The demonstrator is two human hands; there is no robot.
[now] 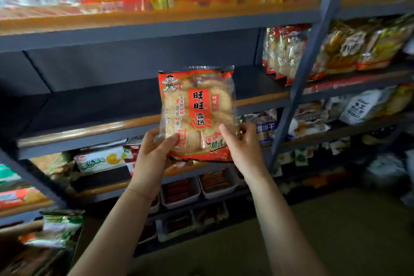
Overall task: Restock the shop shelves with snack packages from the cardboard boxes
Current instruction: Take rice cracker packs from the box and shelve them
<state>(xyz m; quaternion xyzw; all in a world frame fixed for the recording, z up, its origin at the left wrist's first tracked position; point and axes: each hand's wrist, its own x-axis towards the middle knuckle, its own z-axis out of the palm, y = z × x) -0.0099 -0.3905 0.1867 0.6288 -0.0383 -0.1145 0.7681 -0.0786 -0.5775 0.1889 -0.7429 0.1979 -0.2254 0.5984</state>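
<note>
Both my hands, left hand [154, 152] and right hand [242, 148], fingers pinching rice cracker bag [197, 114] bottom corners, upright, label out, level with bare shelf [89, 129] for placing.

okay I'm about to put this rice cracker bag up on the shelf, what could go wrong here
The rice cracker bag is held only at its bottom corners by the left hand and right hand, so it may flop or slip. Stood alone on the bare shelf, it may topple. Squeezing could crack the crackers.

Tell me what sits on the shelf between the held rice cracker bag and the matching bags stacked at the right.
Nothing: in the head view that stretch of dark shelf is bare between the held bag, gripped by left hand and right hand, and the stacked bags.
</note>
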